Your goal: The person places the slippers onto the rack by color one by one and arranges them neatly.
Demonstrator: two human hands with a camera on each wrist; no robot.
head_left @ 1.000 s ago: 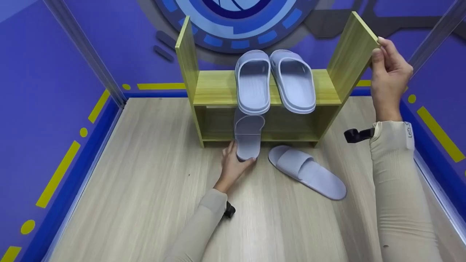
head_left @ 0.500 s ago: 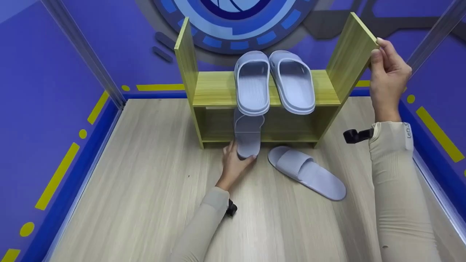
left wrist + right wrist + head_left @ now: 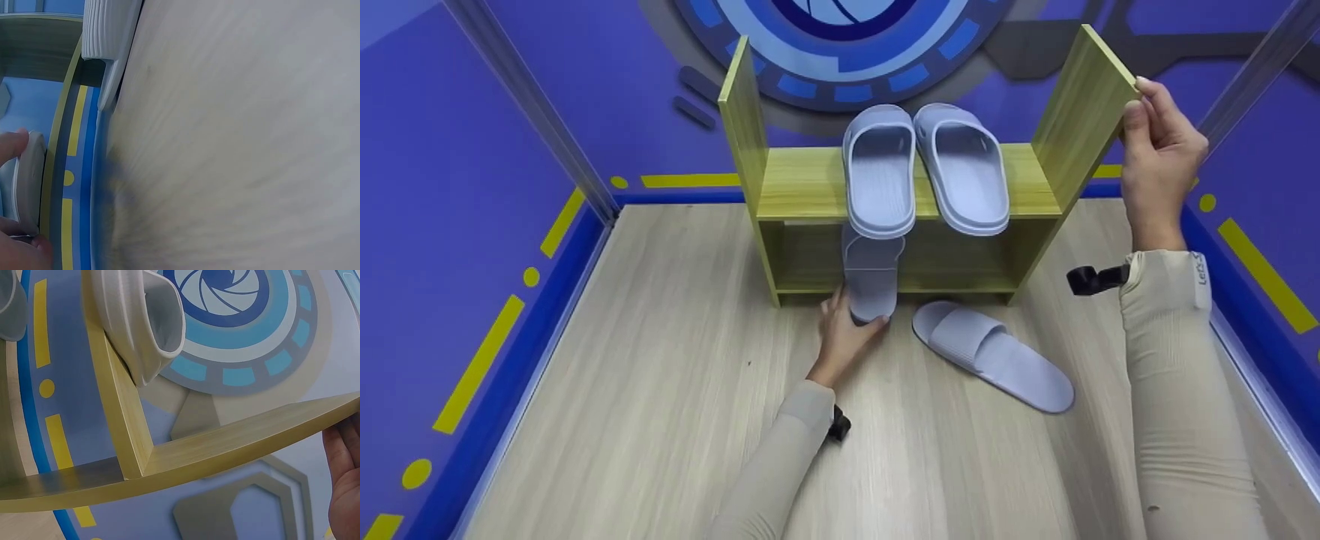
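Note:
In the head view my left hand (image 3: 844, 330) grips the heel end of a grey slide slipper (image 3: 873, 292), thumb on one side and fingers on the other. The slipper's front reaches into the lower level of a wooden shoe rack (image 3: 802, 180), partly hidden by the shoes above. My right hand (image 3: 1166, 154) pinches the front edge of the rack's right side panel (image 3: 1087, 112) near its top. On the floor lies the matching slide slipper (image 3: 997, 356), angled with its toe toward the rack. The left wrist view catches my thumb and fingers around the slipper's heel (image 3: 31, 185).
Two grey clogs, a left one (image 3: 883, 172) and a right one (image 3: 966, 171), sit on the upper shelf with heels overhanging its front edge. Blue patterned walls (image 3: 495, 187) stand behind and on both sides. Pale wood-look floor (image 3: 660, 375) spreads out in front.
My left hand and the slipper it holds have moved slightly forward, deeper into the lower level. The right hand keeps its hold on the side panel, and the other slipper lies where it was.

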